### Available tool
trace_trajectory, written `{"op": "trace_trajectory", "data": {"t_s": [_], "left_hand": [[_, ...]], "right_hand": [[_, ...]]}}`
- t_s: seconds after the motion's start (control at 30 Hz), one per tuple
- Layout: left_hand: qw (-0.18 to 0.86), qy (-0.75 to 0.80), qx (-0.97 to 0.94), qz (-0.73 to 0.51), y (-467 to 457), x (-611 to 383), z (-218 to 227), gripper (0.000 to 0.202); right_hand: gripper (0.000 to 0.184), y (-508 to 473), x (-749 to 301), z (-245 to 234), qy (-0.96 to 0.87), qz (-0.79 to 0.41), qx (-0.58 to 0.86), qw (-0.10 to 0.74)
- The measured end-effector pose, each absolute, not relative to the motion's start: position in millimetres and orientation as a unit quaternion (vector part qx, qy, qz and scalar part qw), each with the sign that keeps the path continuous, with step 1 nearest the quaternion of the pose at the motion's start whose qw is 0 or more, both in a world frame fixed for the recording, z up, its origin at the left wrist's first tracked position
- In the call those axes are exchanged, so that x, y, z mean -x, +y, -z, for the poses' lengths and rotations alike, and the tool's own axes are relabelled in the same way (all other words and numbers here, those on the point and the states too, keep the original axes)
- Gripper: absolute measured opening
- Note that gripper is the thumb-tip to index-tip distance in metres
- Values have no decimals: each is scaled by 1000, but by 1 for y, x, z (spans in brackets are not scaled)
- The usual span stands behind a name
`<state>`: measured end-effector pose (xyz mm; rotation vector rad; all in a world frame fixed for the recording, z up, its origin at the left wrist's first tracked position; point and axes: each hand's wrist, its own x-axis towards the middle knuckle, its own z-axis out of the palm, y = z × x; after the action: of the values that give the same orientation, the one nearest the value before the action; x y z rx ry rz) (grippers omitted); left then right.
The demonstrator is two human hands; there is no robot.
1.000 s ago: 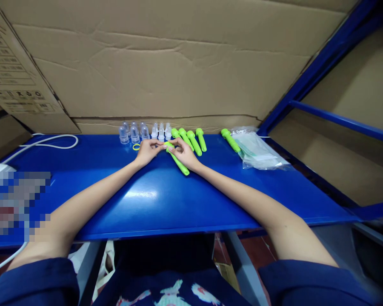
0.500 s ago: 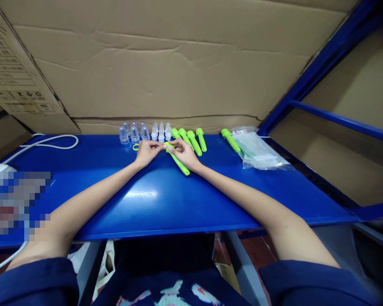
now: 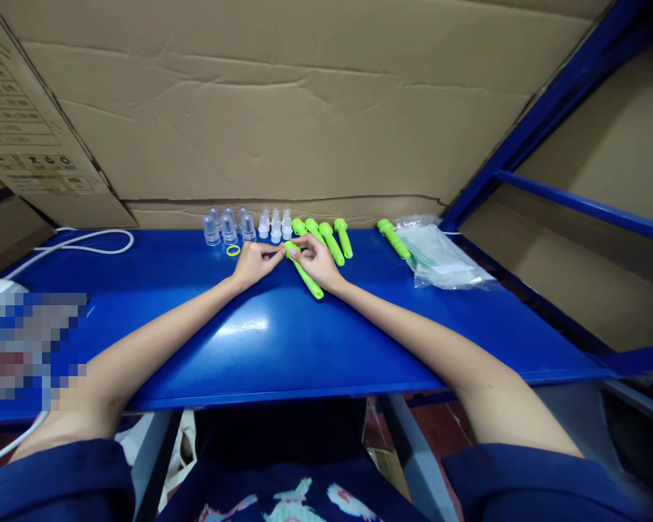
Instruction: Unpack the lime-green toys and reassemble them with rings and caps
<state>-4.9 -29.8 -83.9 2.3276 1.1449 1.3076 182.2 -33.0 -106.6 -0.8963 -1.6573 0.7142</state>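
Note:
My right hand (image 3: pixel 318 264) grips a bright green plastic tube (image 3: pixel 305 276) that slants across the blue table (image 3: pixel 261 326), its lower end resting on the surface. My left hand (image 3: pixel 254 262) is closed in a pinch at the tube's upper end, fingertips touching it; what the pinch holds is too small to make out. A small yellow ring (image 3: pixel 233 251) lies on the table just left of my left hand. Behind my hands stand several clear caps (image 3: pixel 227 226) and small white nozzles (image 3: pixel 275 225), and several more green tubes (image 3: pixel 334 241) lie in a row.
Another green tube (image 3: pixel 392 238) lies beside a clear plastic bag (image 3: pixel 440 259) at the right. A white cable (image 3: pixel 81 242) loops at the back left. A cardboard wall (image 3: pixel 305 109) closes the back, and a blue frame rail (image 3: pixel 582 206) runs along the right.
Both hands have shifted slightly toward me and right, working at the top of the green tube. The yellow ring now lies clear of my left hand.

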Motion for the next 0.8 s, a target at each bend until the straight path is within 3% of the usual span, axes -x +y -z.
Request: {"op": "trace_trajectory", "data": {"t_s": [0.23,0.5,0.8], "left_hand": [[88,308,-879,-353,-44,-8,88,25],[137,393,-779,-469,-40,-10,84,27],[118,365,-807,-449,-33,-8,87,45]], "right_hand": [[49,-27,-185,107,-670,-310,373,562],[57,-19,-186,114,-643,-368,368,563],[57,-14,-184,118,-631,-400,352,564]]}}
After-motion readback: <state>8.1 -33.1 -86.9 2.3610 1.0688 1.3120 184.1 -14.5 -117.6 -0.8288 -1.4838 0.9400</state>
